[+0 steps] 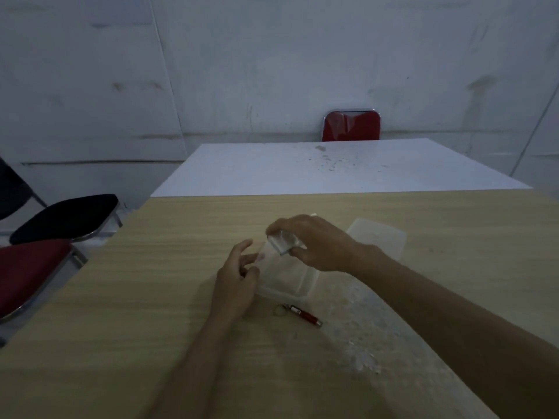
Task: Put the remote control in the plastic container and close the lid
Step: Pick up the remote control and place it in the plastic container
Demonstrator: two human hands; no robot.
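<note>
A clear plastic container [287, 282] stands open on the wooden table, in the middle of the view. My right hand [314, 241] hovers over its far end and grips a whitish remote control [282, 241], tilted down toward the container. The hand covers most of the remote. My left hand [237, 276] rests against the container's left wall, fingers apart and holding nothing. The translucent lid [379, 237] lies flat on the table behind my right wrist, apart from the container.
A small red flashlight with a key ring [302, 315] lies just in front of the container. White scuffs mark the wooden table [151, 297] at the right. A white table [302, 170] adjoins behind. Chairs [60, 219] stand at the left; a red chair [351, 125] at the far side.
</note>
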